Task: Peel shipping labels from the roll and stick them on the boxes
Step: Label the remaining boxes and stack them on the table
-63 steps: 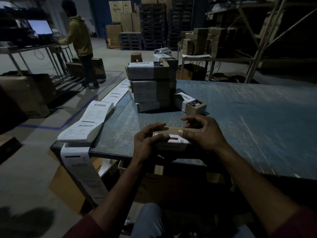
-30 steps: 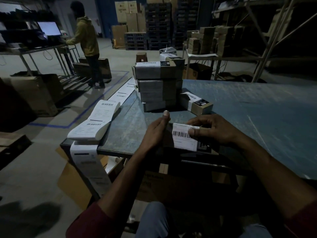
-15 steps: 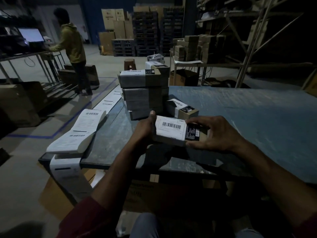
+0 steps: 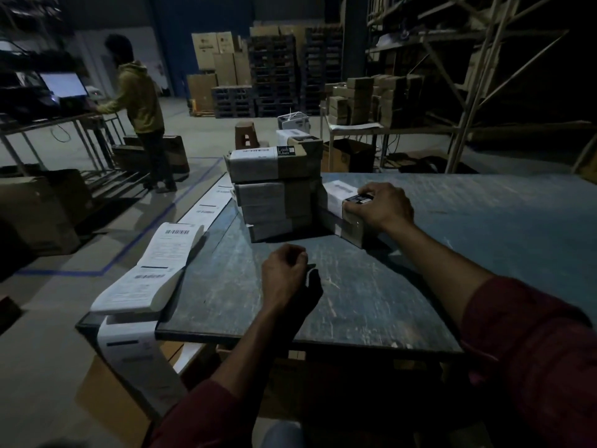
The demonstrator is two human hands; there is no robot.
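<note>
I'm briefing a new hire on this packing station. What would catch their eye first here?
Probably the tall stack of labelled brown cardboard boxes at the blue table's far left, with the right hand gripping a smaller labelled box set on another box beside it. Next, the white strip of shipping labels trailing over the table's left edge, while the left hand hangs curled and empty.

We count two hands, a left hand (image 4: 284, 270) and a right hand (image 4: 382, 208). On the tabletop (image 4: 371, 286) stands one stack of boxes (image 4: 274, 192), at least three high, with two smaller boxes (image 4: 350, 221) piled beside it. One strip of labels (image 4: 151, 270) lies at the left edge. One other person (image 4: 139, 101) stands beyond, and one stool (image 4: 246, 134).
</note>
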